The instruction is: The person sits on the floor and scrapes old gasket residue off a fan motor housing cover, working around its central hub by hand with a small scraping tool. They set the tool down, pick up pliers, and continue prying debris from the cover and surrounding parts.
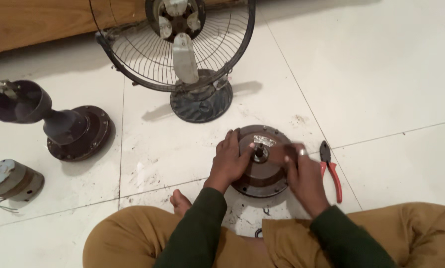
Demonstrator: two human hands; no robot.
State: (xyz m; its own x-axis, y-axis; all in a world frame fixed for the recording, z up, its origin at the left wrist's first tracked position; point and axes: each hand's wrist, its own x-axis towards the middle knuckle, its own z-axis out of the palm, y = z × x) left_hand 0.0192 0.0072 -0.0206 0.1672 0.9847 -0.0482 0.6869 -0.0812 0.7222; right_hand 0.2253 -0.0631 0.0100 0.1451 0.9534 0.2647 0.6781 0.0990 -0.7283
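Brown and round, the motor housing (260,164) lies flat on the white tiled floor (381,74), right in front of the person's crossed legs in tan trousers. A short shaft (259,151) stands up from its middle, with a silvery patch just behind it.

The left hand (230,159) rests palm-down on the left side of the motor housing, its fingers (232,136) spread apart along the rim and the thumb reaching in towards the shaft. The right hand (302,173) lies on the right side of the housing; it is blurred, with the fingers curled together near the centre, and whether they pinch anything cannot be told. Both arms wear dark green sleeves. A bare foot (180,202) shows just under the left wrist.

Pliers (331,168) with red handles lie on the floor just beside the right hand, jaws pointing away from the person.

Farther off, a table fan (183,59) stands upright on its round dark base, its wire guard open at the front and a pale motor block in the middle. To the left, well apart from the hands, a dark fan stand (58,124) lies tipped on its side, and near the left edge a grey motor (11,179) with loose wires lies on the floor. A wooden panel (34,22) runs along the top left.
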